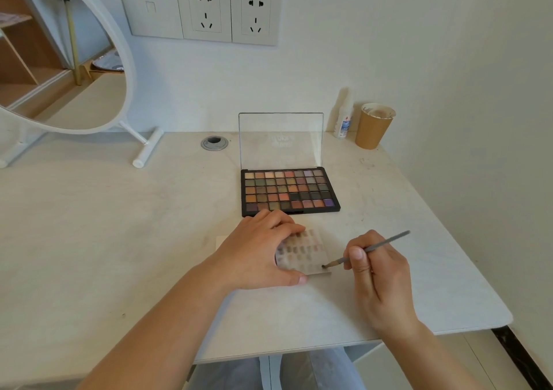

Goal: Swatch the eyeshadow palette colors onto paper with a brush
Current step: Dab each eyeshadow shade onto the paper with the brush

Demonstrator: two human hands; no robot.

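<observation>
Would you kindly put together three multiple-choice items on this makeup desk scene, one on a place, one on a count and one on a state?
1. Where does the paper cup stand?
A. at the table's far right, beside the small white bottle
B. on the palette
C. under the mirror

2. How many wall sockets show plug holes?
A. one
B. two
C. four

3. What state is the eyeshadow palette in?
A. shut
B. open, with its clear lid upright
C. upside down

Key: 1 A, the cup stands next to the bottle by the wall; 2 B, two plates have holes; 3 B, the colour pans lie exposed.
</observation>
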